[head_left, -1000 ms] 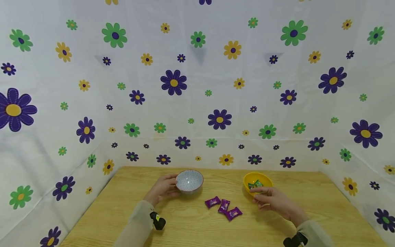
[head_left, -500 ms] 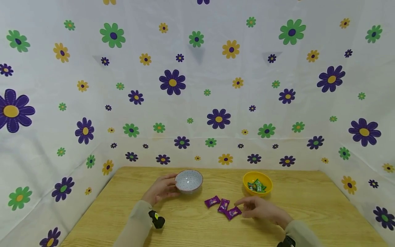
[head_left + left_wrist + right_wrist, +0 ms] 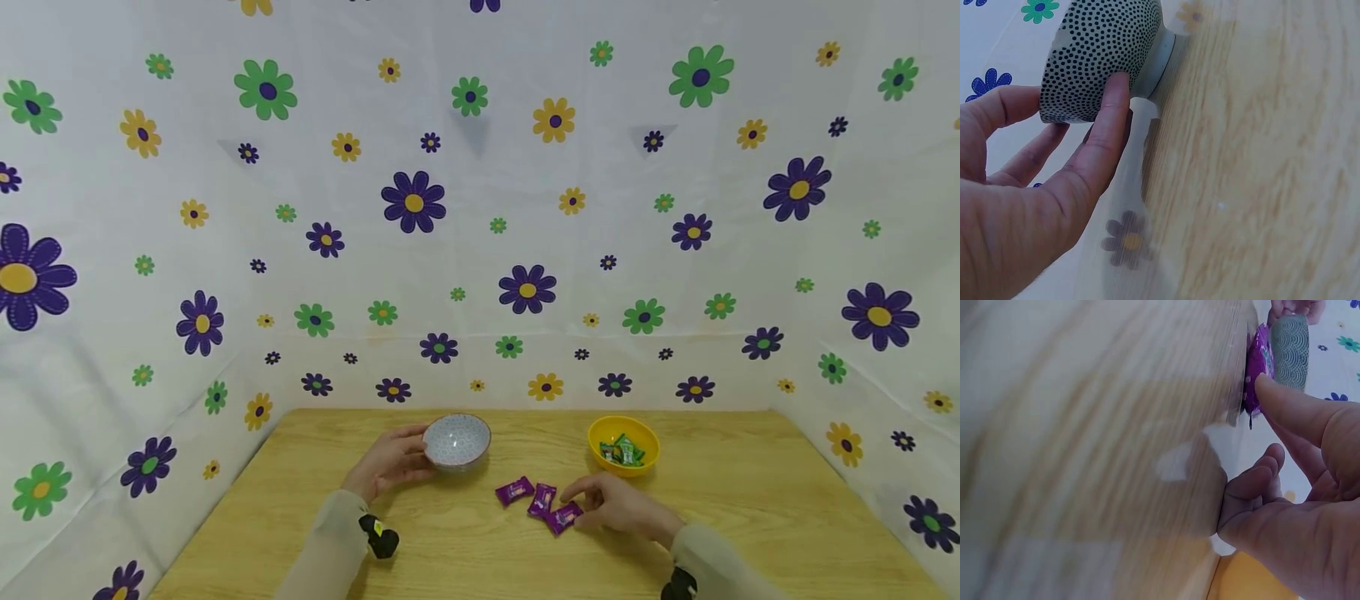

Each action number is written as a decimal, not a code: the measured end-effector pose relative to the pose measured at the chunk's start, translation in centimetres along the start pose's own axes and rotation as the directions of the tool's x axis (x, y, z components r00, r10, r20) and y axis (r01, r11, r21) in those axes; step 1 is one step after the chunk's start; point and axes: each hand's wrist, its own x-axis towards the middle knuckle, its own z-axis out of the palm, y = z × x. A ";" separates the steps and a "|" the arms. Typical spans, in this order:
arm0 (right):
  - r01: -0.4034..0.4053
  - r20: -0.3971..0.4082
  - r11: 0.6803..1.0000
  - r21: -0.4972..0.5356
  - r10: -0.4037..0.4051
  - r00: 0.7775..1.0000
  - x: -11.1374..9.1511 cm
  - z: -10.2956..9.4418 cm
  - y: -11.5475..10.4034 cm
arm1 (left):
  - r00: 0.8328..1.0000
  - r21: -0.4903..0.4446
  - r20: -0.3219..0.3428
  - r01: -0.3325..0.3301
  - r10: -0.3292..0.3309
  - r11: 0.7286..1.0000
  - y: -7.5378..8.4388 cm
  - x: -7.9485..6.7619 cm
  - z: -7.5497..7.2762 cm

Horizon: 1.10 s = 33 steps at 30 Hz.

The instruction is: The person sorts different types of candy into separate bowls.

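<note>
On the left of the head view, my left hand (image 3: 393, 462) holds the side of a patterned bowl (image 3: 457, 442) with a reddish rim. In the left wrist view, its thumb lies along the bowl's dotted outer wall (image 3: 1100, 56), with the fingers at the rim side. Three purple-wrapped candies lie on the table, the nearest candy (image 3: 564, 517) beside my right hand (image 3: 622, 507). The right thumb tip is right at that wrapper (image 3: 1259, 369), the index finger reaches past its far side, and the other fingers are folded toward the palm.
Behind my right hand stands a yellow bowl (image 3: 647, 467) with several green-wrapped candies (image 3: 622, 451) inside. The other two purple candies, a left candy (image 3: 514, 492) and a middle candy (image 3: 542, 501), lie close by. A flower-print curtain (image 3: 450, 250) encloses the wooden table (image 3: 450, 550).
My right hand has moved from the yellow bowl's near rim forward-left and down to the nearest purple candy. More green candies show in the yellow bowl. The left hand stays at the patterned bowl.
</note>
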 end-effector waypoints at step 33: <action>-0.098 -0.006 0.995 0.025 0.098 0.995 0.1 0.1 -0.1 | 1.000 0.028 0.009 -0.012 0.012 1.000 -0.1 -0.2 -0.1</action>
